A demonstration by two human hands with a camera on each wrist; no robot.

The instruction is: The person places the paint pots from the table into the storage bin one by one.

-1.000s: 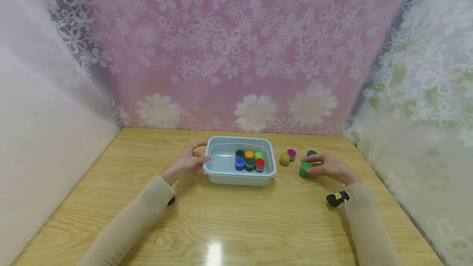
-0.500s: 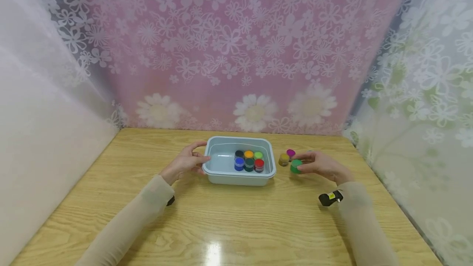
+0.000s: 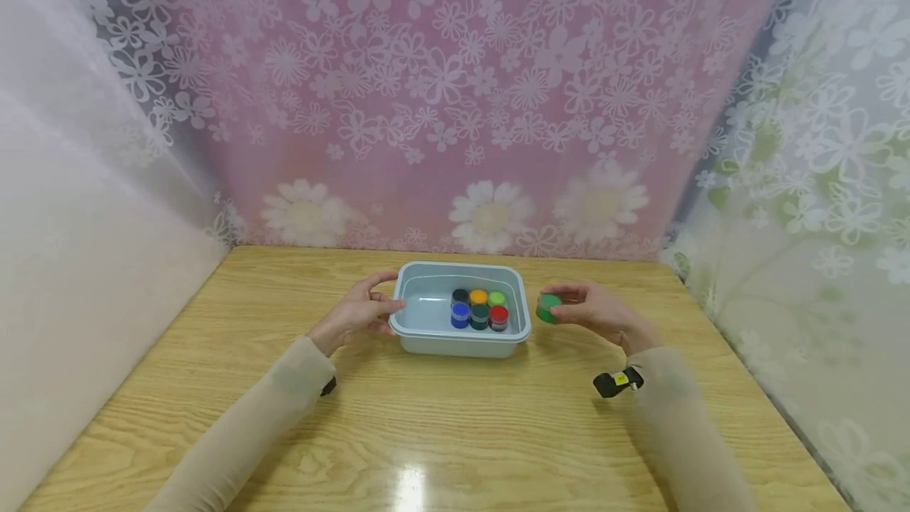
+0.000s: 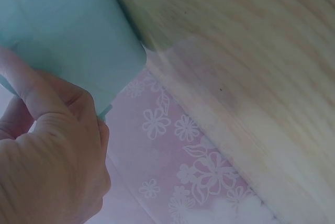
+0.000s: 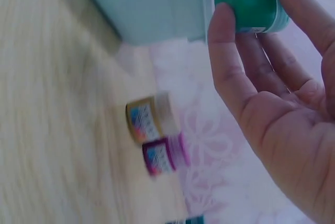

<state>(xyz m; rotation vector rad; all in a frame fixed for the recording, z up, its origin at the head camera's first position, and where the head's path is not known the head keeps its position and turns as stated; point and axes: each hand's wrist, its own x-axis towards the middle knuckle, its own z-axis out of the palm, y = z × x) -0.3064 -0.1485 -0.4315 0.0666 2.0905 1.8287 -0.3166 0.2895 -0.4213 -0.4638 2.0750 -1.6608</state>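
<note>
My left hand [image 3: 359, 312] grips the left end of a pale blue plastic tub [image 3: 462, 348], its thumb on the rim. The left wrist view shows that hand [image 4: 49, 145] against the tub's outer wall [image 4: 78, 30]. Between the thumb and fingertips of my right hand [image 3: 600, 314] is a green paint jar [image 3: 549, 308], held off the table just right of the tub. In the right half of the tub stand two rows of paint jars: black [image 3: 460, 297], orange [image 3: 479, 296] and light green [image 3: 497, 299] behind; blue [image 3: 460, 315], dark green [image 3: 479, 317] and red [image 3: 499, 318] in front.
On the wooden table [image 3: 426, 425], a gold jar [image 5: 149, 119] and a purple jar [image 5: 165, 156] stand side by side; the right hand and green jar hide them in the head view. Part of a teal jar [image 5: 188, 220] shows farther off. Flowered curtains [image 3: 455, 101] surround the table.
My right hand has carried the green jar left toward the tub, up off the table, covering the gold and purple jars in the head view. The left hand and tub have stayed in place.
</note>
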